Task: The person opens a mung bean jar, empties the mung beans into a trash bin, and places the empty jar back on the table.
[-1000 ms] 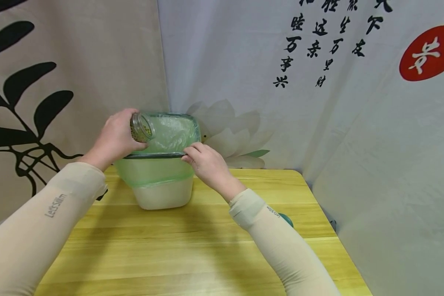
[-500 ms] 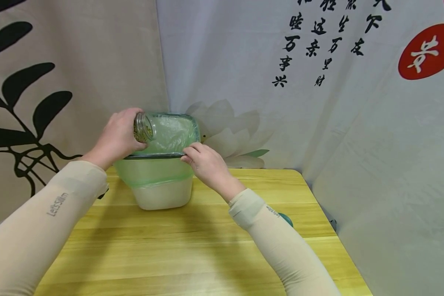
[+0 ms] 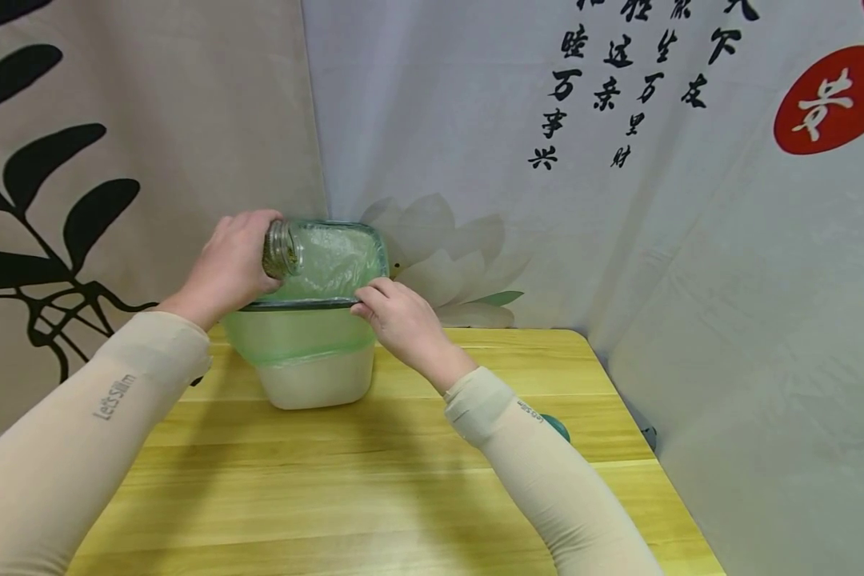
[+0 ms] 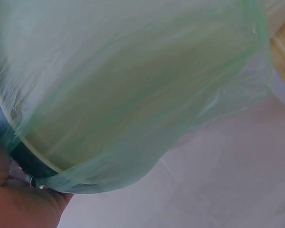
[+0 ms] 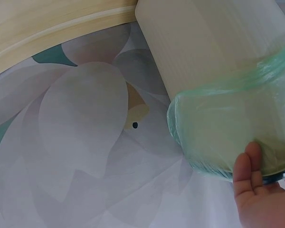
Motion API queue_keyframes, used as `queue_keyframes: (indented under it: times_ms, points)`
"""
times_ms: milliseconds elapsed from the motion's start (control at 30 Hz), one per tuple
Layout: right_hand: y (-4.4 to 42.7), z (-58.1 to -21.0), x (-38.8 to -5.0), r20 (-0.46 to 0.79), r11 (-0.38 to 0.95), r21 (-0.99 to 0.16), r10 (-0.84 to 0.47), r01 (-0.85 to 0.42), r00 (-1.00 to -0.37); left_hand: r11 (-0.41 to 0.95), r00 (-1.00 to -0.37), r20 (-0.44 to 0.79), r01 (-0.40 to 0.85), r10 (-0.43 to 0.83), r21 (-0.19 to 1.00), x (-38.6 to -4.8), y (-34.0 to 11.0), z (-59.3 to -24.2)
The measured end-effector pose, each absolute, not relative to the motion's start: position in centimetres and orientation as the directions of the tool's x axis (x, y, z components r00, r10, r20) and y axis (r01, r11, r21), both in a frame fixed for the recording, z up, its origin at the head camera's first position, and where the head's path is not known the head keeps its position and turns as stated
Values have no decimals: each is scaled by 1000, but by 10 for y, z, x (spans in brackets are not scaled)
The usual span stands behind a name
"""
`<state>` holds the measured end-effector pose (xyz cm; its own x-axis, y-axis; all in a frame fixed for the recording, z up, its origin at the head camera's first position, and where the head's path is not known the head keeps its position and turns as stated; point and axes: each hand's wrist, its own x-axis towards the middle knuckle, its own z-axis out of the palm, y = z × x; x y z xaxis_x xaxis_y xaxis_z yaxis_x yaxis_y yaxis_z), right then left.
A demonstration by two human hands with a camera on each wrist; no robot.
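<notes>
From my remote post, I have the left hand (image 3: 232,254) gripping a glass jar (image 3: 280,250) above the left side of the bin (image 3: 318,386), nudged rightward over the past second and, I judge, better aimed into the green liner (image 3: 338,260). The right hand (image 3: 409,324) pinches the near rim (image 3: 306,305). The wood-grain counter (image 3: 317,496) stands before pale cloth hangings (image 3: 432,104).

Bin (image 3: 318,386) on table (image 3: 403,496), curtain (image 3: 432,104) behind; bag (image 3: 338,264) in bin; jar (image 3: 281,250) at bin's left side.
</notes>
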<state>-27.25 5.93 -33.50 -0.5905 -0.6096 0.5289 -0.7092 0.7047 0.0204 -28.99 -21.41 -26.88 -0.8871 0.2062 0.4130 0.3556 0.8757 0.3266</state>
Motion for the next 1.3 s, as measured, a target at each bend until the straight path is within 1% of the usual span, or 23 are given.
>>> queue_keyframes:
  times_ms: [467,800,1300]
  points:
    - [59,-334,-271,531,706,12,-604,-708,-594,876,-884,409,367,224,314,-287,-212,-269]
    - [58,-334,-271,516,712,7,-604,-702,-607,878,-885,408,365,224,310,-287,-211,-269]
    - [59,-334,-271,516,708,-4,-604,-706,-608,884,-875,422,374,237,279,-285,-210,-269]
